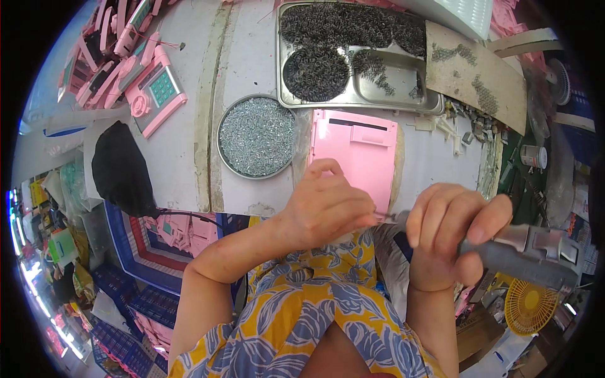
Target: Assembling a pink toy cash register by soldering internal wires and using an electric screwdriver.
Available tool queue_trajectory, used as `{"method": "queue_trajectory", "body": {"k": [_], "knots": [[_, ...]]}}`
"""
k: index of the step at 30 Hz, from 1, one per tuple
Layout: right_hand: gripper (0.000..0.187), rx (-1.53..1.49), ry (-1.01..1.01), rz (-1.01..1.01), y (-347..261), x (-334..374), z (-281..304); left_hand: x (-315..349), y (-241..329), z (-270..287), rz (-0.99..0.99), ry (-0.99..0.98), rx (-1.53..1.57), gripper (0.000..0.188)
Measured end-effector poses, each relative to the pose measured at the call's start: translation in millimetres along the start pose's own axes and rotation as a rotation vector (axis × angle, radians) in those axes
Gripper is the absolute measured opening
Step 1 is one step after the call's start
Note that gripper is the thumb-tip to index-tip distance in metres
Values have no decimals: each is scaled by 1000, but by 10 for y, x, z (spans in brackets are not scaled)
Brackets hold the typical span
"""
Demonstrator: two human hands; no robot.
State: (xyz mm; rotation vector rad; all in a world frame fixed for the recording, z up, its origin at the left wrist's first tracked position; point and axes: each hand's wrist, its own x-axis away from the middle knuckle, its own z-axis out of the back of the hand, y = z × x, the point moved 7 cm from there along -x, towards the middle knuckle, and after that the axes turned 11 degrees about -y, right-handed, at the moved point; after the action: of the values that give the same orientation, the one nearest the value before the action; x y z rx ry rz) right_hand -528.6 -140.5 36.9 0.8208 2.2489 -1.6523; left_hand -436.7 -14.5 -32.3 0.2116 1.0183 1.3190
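My left hand pinches the near edge of a flat pink plastic panel that lies on the white table. Its fingertips meet the tip of a grey power screwdriver, which my right hand grips around the handle. The driver lies across the lower right, its tip pointing left at the panel's near corner. Whether a screw sits at the tip is hidden by my fingers.
A round metal dish of silver screws stands left of the panel. Behind it is a steel tray with piles of dark springs. Pink toy safes pile up at far left beside a black cloth. A yellow fan stands at lower right.
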Motion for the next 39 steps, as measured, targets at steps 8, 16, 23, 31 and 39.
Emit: {"method": "queue_trajectory", "body": {"k": [8,16,23,31,39], "knots": [[18,237,137,100,397,-255,739,-186,-345,-176,167,-207,-52,37],[18,405,157,14,647,-258,802,-174,-346,-149,224,-313,151,23],[30,387,155,-99,392,-352,655,-223,-344,-106,206,-216,115,11],[33,208,-18,-56,156,-211,72,-90,-204,-2,255,-58,123,17],[30,207,55,-21,209,-174,50,1,-178,56,281,-16,-4,15]]}}
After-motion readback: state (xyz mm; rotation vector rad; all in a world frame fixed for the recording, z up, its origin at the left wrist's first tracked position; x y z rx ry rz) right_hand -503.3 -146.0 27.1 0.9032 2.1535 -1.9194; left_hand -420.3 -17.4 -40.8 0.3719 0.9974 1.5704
